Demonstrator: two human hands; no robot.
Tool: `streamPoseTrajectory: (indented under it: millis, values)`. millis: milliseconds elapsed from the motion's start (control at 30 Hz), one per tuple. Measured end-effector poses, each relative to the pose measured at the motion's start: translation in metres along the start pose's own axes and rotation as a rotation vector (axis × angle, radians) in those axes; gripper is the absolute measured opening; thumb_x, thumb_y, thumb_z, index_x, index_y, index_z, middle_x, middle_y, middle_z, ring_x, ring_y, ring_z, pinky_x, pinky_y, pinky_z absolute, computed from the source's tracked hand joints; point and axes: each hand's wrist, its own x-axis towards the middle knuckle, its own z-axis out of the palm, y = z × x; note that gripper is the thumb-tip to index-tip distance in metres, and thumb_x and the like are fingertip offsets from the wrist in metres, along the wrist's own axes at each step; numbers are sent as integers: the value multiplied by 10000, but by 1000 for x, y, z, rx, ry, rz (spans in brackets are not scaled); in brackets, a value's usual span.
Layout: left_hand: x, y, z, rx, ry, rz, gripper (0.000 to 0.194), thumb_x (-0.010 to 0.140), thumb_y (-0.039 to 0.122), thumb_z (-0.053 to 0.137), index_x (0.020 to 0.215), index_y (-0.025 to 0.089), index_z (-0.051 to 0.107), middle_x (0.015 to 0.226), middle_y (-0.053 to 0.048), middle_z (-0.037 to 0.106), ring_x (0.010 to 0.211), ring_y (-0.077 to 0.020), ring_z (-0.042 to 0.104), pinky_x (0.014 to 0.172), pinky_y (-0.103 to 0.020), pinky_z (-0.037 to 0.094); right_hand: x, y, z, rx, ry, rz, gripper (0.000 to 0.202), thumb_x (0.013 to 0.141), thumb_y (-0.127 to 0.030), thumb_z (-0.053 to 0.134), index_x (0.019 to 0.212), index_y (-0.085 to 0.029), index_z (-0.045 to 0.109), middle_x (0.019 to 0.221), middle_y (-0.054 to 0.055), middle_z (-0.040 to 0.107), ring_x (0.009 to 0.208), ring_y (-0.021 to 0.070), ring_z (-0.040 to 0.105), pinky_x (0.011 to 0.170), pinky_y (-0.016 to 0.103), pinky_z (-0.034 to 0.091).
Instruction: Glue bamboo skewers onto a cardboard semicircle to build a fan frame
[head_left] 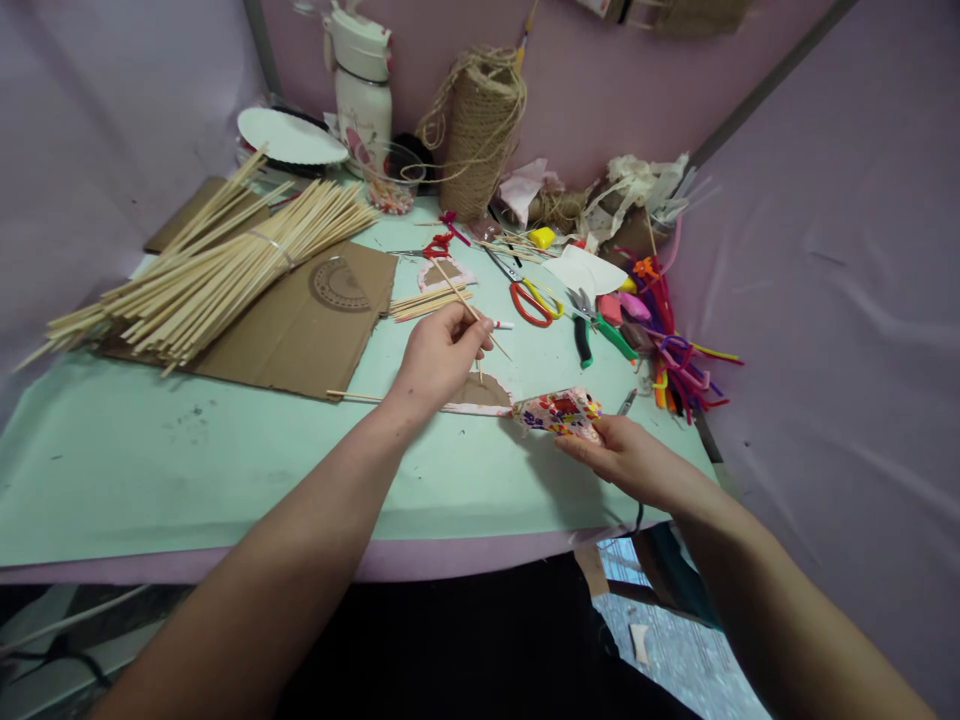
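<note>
My left hand is closed, pinching a thin bamboo stick that slants between thumb and fingers. Just below it on the table lies a half-round cardboard piece with a pale pink edge, partly hidden by that hand. My right hand is wrapped round what looks like a glue gun with a colourful patterned surface. Its narrow end points left, close to the corner of the cardboard piece; whether they touch I cannot tell. A second half-round piece and a short row of sticks lie farther back.
A big bundle of sticks rests on a cardboard sheet at left. Scissors, pliers and colourful pipe cleaners lie at right. Behind stand a twine roll, a bottle and a bead cup.
</note>
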Motion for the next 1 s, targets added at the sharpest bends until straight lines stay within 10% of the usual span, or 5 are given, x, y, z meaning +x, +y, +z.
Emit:
streamPoseTrajectory:
  millis: [667,833,1000]
  values:
    - [0,2,-6,42,73,50,129,935,237,427,816,214,470,723,12,654,624,-111,609,610,-244,439,1,0,5,16,40,-11,456,826,-611,494,625,-215,392,562,-47,307,528,103,260,470,246,219]
    - [5,6,-29,533,234,266,124,898,309,517,876,224,604,750,-6,620,714,-163,567,667,-280,385,-4,7,11,155,28,-46,444,833,-615,495,686,-200,442,603,-49,321,568,105,288,489,232,231]
    - [15,5,-42,1104,171,118,262,896,311,470,852,184,695,888,-119,661,876,-277,594,739,-365,391,-13,9,18,282,83,-36,443,815,-613,510,674,-198,444,630,-42,347,589,112,297,510,240,259]
